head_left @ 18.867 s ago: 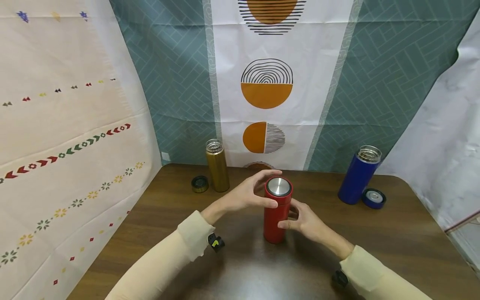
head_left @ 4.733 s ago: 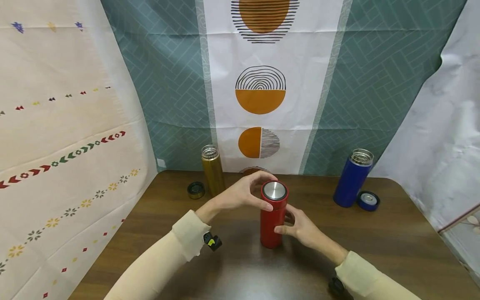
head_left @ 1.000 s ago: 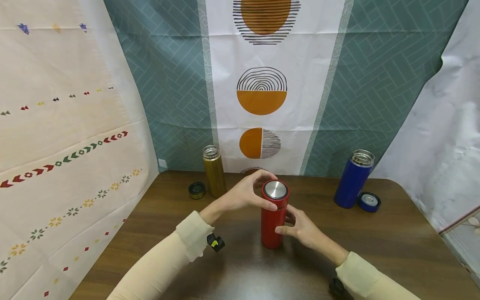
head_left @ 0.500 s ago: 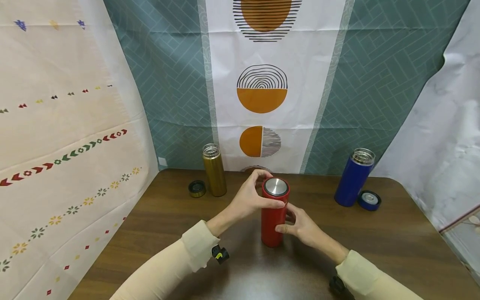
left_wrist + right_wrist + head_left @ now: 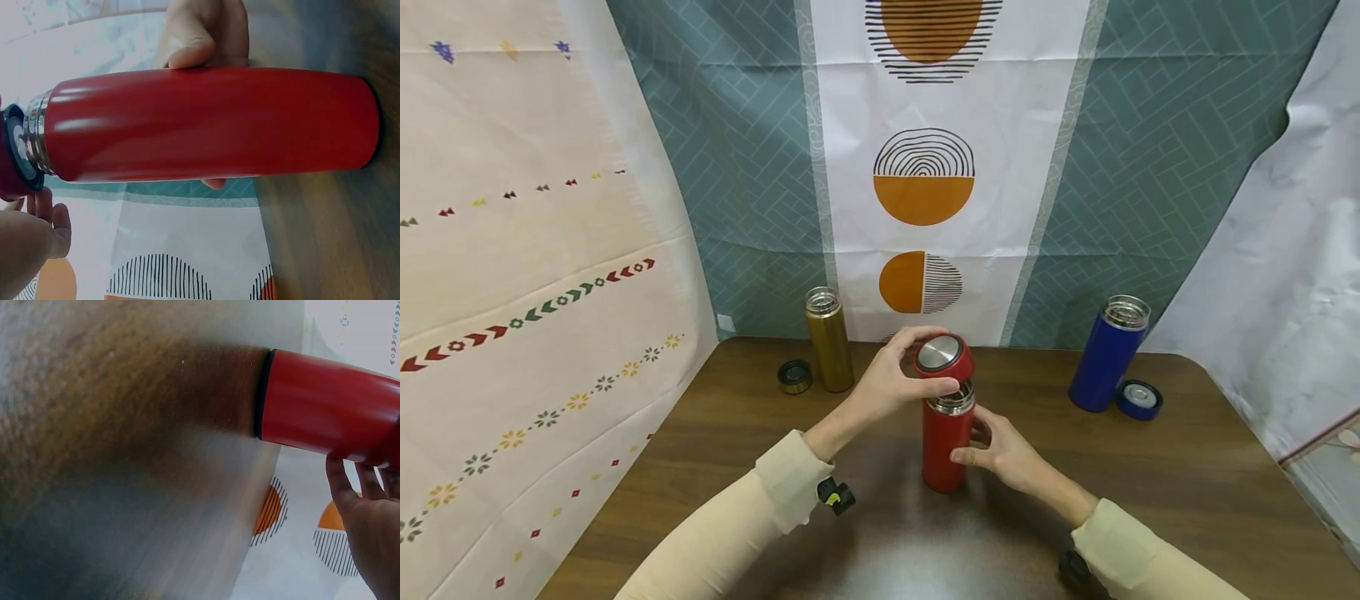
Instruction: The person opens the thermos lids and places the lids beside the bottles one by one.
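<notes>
A red thermos bottle (image 5: 944,450) stands upright on the wooden table, its steel threaded neck (image 5: 953,400) bare. My right hand (image 5: 1006,454) grips the bottle's body from the right, thumb in front and fingers behind. Just above the neck, my left hand (image 5: 891,387) holds the red lid (image 5: 943,355) by its sides, tilted, its steel top up. In the left wrist view the lid (image 5: 20,153) sits slightly off the neck, close to it. The bottle's base (image 5: 265,394) rests on the table in the right wrist view.
At the back left stands an uncapped gold thermos (image 5: 831,346) with its lid (image 5: 794,377) beside it. An uncapped blue thermos (image 5: 1105,358) is at the back right, its lid (image 5: 1139,400) next to it. A patterned cloth (image 5: 925,200) hangs behind the table (image 5: 745,417).
The red lid sat on the bottle in the earlier frames; now my left hand has lifted and tilted it off the neck. My right hand and the bottle have stayed in place.
</notes>
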The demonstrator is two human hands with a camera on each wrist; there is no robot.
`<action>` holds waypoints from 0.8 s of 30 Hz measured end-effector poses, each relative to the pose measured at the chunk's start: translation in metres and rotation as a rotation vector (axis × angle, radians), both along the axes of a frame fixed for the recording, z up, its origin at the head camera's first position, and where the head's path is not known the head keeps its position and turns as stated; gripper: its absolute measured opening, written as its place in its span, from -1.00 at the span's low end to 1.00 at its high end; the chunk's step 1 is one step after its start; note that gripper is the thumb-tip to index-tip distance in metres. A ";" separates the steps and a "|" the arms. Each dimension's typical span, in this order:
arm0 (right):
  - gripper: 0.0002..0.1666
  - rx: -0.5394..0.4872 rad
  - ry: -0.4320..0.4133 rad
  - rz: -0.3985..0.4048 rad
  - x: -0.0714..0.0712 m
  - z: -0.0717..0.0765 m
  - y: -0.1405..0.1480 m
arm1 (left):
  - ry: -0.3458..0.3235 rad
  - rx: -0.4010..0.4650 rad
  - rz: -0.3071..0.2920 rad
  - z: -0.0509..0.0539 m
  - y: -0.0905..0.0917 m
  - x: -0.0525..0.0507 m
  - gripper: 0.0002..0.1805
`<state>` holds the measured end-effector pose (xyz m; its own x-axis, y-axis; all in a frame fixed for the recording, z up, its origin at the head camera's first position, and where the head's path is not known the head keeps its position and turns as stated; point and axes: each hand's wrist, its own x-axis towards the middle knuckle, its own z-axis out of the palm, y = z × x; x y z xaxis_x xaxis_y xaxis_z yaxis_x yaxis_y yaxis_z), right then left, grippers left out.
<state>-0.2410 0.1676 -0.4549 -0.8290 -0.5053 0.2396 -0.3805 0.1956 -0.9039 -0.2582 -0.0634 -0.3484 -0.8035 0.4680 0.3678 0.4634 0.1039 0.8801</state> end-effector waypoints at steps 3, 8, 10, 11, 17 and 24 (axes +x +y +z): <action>-0.18 0.007 -0.005 -0.007 0.001 0.001 -0.001 | 0.016 0.041 -0.001 0.002 -0.001 0.001 -0.29; -0.17 0.025 -0.028 -0.028 0.001 0.003 -0.001 | 0.025 0.145 0.001 0.003 -0.003 0.003 -0.25; -0.17 0.034 -0.024 -0.034 0.001 0.002 -0.001 | 0.022 0.178 0.015 0.003 -0.004 0.003 -0.23; -0.17 0.032 -0.017 -0.031 0.001 0.002 -0.001 | 0.022 0.189 0.026 0.002 -0.004 0.003 -0.21; -0.19 0.013 0.016 -0.013 0.000 -0.001 0.000 | 0.043 0.273 0.033 0.001 -0.005 0.004 -0.17; -0.17 -0.005 -0.011 -0.015 0.001 0.000 -0.001 | 0.076 0.301 0.059 -0.003 -0.013 0.006 -0.30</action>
<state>-0.2396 0.1663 -0.4546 -0.8390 -0.4915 0.2335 -0.3680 0.1963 -0.9089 -0.2518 -0.0760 -0.3517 -0.7907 0.2828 0.5429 0.5301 -0.1271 0.8383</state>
